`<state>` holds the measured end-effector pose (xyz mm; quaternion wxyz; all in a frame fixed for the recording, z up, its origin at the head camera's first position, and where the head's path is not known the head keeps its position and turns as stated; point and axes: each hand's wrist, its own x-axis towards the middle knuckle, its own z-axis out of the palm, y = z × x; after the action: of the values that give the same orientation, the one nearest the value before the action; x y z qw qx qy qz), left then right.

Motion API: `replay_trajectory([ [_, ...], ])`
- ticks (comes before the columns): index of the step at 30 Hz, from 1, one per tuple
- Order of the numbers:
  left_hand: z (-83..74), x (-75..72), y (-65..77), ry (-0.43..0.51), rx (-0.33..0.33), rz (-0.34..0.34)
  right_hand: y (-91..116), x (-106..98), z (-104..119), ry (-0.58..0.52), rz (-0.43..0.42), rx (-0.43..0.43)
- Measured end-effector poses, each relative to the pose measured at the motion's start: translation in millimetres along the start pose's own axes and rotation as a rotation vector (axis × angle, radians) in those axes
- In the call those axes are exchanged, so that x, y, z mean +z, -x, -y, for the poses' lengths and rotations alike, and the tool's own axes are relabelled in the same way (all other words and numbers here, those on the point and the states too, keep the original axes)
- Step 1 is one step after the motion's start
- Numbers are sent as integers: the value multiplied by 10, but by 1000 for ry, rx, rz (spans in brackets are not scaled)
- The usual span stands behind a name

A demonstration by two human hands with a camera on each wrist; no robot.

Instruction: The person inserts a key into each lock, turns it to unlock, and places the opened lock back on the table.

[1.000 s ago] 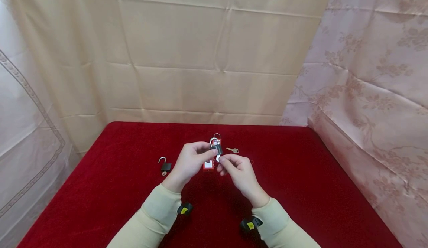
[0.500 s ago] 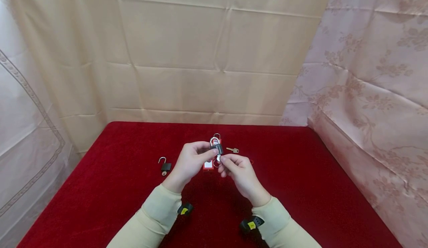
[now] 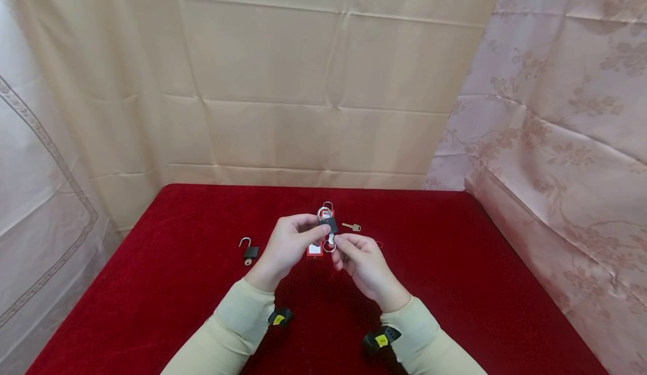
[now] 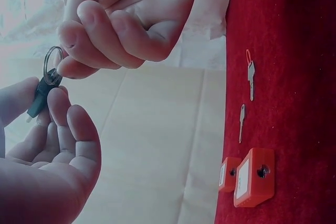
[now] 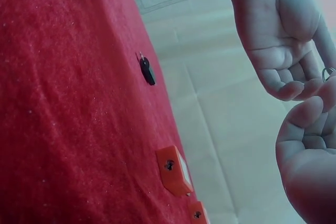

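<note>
Over the middle of the table, my left hand (image 3: 289, 244) holds a small black padlock (image 3: 329, 227) between thumb and fingers, its silver shackle upward. Whether that shackle is latched is too small to tell. My right hand (image 3: 368, 261) pinches a silver key (image 3: 331, 239) at the lock's lower end. From the key hangs a metal ring (image 3: 329, 247), also visible as a ring (image 4: 53, 59) above the padlock in the left wrist view. My fingers cover part of the lock body and the key's head.
Behind the hands lie two red padlocks with white labels, the nearer lock (image 3: 315, 250) and farther lock (image 3: 328, 214). A brass key (image 3: 352, 227) lies to their right. Another key (image 4: 251, 80) has a red loop. An unlatched black padlock (image 3: 250, 252) with a key lies left.
The right hand has shifted slightly right and its fingers have turned with the key. The metal ring shows more fully below the lock. My left hand stays nearly still.
</note>
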<state>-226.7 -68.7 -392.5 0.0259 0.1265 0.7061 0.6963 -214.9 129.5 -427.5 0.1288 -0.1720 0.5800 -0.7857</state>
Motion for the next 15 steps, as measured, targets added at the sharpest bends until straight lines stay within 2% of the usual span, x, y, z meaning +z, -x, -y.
replay_trajectory([
  [15,37,1,-14,68,-24,49,0,-6,-23,-228,72,68],
])
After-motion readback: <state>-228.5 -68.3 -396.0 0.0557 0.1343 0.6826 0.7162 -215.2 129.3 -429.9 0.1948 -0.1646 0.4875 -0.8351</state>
